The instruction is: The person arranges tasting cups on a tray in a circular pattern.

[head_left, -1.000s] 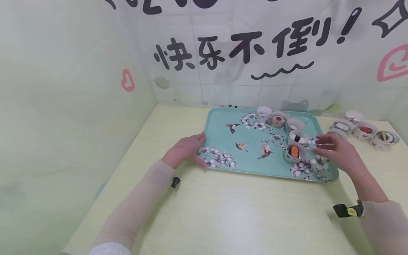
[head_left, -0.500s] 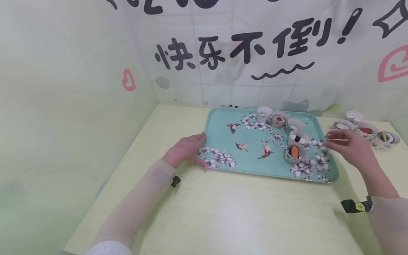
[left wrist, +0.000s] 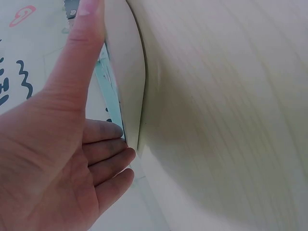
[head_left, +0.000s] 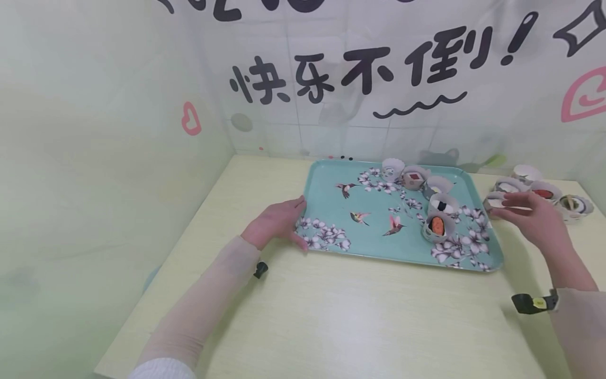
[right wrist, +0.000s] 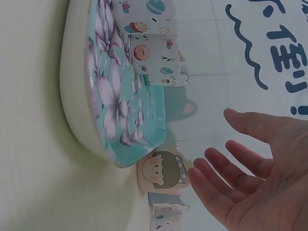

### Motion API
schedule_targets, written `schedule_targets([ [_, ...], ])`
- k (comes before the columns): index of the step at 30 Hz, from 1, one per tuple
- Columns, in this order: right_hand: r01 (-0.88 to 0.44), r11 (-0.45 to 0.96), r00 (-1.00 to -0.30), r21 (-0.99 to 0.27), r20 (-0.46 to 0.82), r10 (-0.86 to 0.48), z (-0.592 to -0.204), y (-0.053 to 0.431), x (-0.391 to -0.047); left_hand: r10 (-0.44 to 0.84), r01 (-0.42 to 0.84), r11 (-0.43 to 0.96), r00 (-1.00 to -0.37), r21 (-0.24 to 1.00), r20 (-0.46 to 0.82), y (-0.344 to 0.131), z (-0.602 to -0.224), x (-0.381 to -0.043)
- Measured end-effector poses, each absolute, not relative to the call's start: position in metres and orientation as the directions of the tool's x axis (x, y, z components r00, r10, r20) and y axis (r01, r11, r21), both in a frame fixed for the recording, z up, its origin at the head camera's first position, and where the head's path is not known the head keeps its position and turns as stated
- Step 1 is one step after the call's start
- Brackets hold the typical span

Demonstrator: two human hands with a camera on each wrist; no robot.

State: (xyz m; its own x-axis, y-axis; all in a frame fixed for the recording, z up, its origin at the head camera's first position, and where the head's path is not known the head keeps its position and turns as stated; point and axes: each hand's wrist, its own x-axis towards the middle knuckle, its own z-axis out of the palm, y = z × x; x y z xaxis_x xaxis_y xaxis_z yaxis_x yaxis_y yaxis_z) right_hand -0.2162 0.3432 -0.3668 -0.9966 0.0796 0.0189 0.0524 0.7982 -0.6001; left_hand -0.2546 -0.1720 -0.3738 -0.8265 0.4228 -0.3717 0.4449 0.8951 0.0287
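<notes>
A turquoise tray with printed birds and blossoms lies on the table. My left hand rests against its left edge, thumb towards the front corner, with extended fingers at the rim in the left wrist view. Several patterned paper cups with small sushi-like pieces stand along the tray's right half, the nearest being the cup with an orange-topped piece. Just off the tray's right side, my right hand hovers at a paper cup. The right wrist view shows relaxed, parted fingers beside the cartoon-face cup.
More filled paper cups stand behind and right of my right hand, among them a cup with a red piece and a cup at the far right. A printed cloth hangs along the table's back edge.
My right hand has moved right, from above the tray's right side to the paper cup just outside it. My left hand and the tray have stayed in place.
</notes>
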Motion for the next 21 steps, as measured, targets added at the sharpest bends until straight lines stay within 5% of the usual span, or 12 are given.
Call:
schedule_targets([
  [21,0.235,0.744,-0.964,-0.625,-0.055,0.258,-0.375,0.365,-0.220,0.415,0.434,0.900,-0.826,0.040,-0.380,-0.172,-0.374,-0.255],
])
